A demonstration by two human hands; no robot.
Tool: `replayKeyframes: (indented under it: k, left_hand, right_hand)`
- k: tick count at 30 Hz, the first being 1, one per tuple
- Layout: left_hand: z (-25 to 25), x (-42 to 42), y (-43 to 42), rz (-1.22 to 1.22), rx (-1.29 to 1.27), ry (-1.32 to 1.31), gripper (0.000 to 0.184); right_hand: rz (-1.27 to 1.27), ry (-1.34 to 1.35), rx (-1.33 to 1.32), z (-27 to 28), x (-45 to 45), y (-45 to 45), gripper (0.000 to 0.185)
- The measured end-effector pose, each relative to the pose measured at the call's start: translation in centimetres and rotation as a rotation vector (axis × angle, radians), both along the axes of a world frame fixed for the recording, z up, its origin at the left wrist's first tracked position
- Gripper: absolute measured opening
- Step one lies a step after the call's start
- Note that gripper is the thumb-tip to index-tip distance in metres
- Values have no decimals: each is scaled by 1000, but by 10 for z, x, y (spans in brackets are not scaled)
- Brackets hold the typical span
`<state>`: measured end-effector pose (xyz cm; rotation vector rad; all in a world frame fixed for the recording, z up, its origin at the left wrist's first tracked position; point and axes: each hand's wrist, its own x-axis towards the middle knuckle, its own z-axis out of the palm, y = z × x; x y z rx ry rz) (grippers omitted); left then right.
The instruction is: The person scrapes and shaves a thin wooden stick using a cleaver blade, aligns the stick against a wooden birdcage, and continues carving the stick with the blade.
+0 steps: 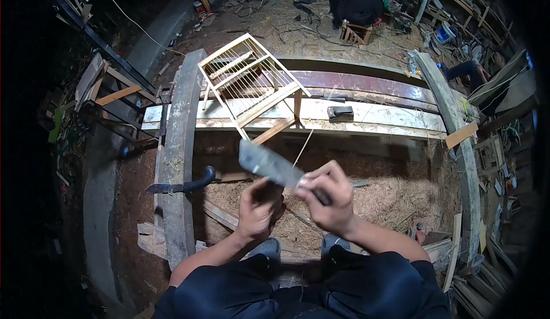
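Note:
My right hand [331, 197] is closed round the handle of a broad-bladed knife [269, 163], its blade slanting up to the left and blurred. Just below the blade, my left hand [261, 211] is closed; what it grips is hidden, though a thin stick [303, 147] rises above the hands toward the bench. Beyond the blade, a wooden frame with thin slats [250, 84] stands tilted on the white plank [384, 114]. A dark hammer head or axe head [341, 113] lies on that plank, right of the frame.
A curved dark-handled blade [186, 186] rests across the left beam [179, 147]. On the right another beam [452, 107] carries a small board [461, 135]. Shavings [378, 201] cover the ground. One person [356, 1] sits at the back; another person's leg [467, 73] shows at right.

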<state>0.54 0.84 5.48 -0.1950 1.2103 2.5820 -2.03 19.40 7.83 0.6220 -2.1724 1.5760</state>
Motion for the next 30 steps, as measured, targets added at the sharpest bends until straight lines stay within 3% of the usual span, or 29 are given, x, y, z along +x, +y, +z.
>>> replayKeyframes:
  k: [3,4,6,9,10,13,15,16,18,20,23,24,27,28,30]
  left_hand:
    - [1,2,14,172,-169,-74,25]
    - [3,-2,-1,-8,-33,-21,26]
    - [8,0,5,-21,33,24,27]
    - [6,2,15,142,-185,-122,29]
    - [-1,-2,-2,-24,-19,33,27]
    - [14,0,15,111,-92,-28,20]
    - [-17,5,7,185,-176,-52,19]
    - [9,-3,-1,-4,-35,-50,20]
    - [-5,1,-4,-48,37,62,23]
    - [21,1,14,128,-86,-116,28]
    - [-20,4,-6,26,-41,13,32]
    - [-6,1,-4,-47,25,22,31]
    - [18,0,17,152,-126,-166,30]
    - [2,-2,2,31,-92,36,31]
    - [11,0,6,31,-9,-56,27]
  right_hand:
    - [71,-20,4,0,2,-3,16]
    - [-17,-10,-16,-6,-5,0,17]
    - [-59,14,-21,-7,-5,2,17]
    - [80,-39,15,2,4,-3,15]
    - [15,-53,-7,0,-2,0,16]
    - [43,-17,-17,0,2,-2,16]
    - [59,-14,21,1,0,-3,17]
    - [-22,-26,-47,-5,-5,-2,18]
    - [-21,-11,-16,-1,0,-1,18]
    - [114,-15,20,-1,7,-5,18]
    - [5,-34,-30,-2,0,-3,19]
    - [-22,-17,-41,-3,0,-3,18]
    - [85,-25,-14,-1,3,-5,19]
    - [19,-54,-9,0,0,-4,19]
    - [11,-26,-15,-1,1,-3,19]
